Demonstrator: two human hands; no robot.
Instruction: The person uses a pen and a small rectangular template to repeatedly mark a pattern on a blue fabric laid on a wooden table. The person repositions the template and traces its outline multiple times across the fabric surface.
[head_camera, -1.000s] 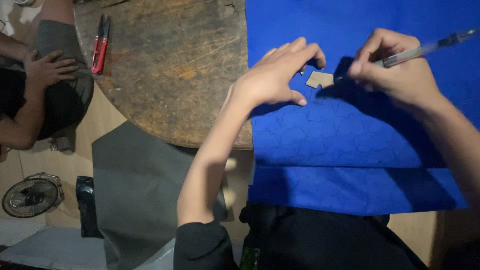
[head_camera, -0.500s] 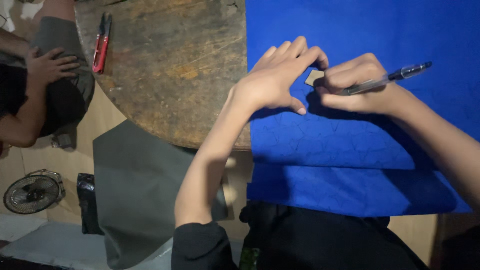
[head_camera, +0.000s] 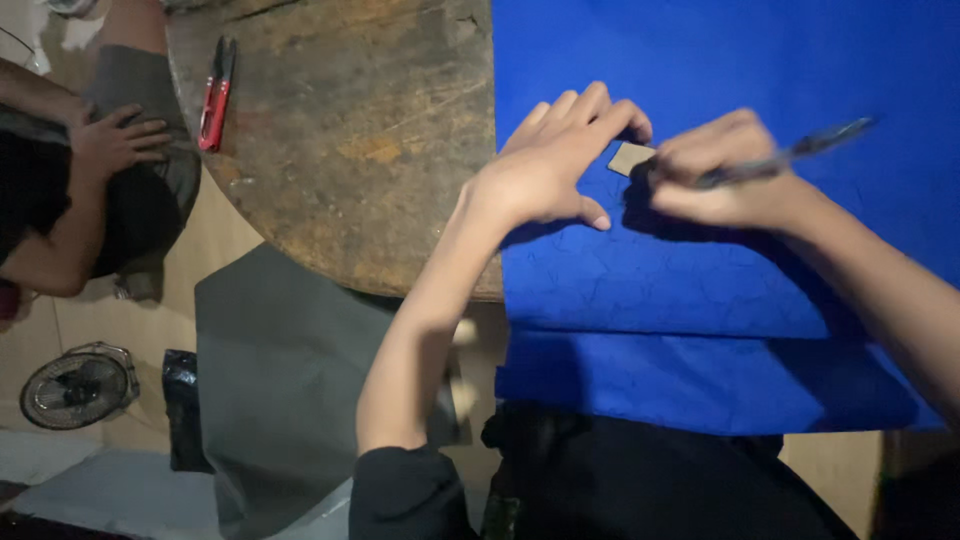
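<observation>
A blue cloth (head_camera: 720, 60) covers the right part of a round wooden table (head_camera: 350, 130) and hangs over its near edge. My left hand (head_camera: 555, 165) lies flat on the cloth, fingers pressing a small tan cardboard piece (head_camera: 630, 157). My right hand (head_camera: 725, 175) holds a pen (head_camera: 800, 152) with its tip at the edge of that piece. Faint drawn outlines cover the cloth below my hands.
Red thread snips (head_camera: 215, 95) lie on the bare wood at the far left. Another person (head_camera: 70, 190) sits at the left, one hand on a knee. A small fan (head_camera: 75, 385) and a grey sheet (head_camera: 290, 390) are on the floor below.
My right hand with the pen slid left against the cardboard piece, then drew back slightly right. My left hand stayed pressed on the piece.
</observation>
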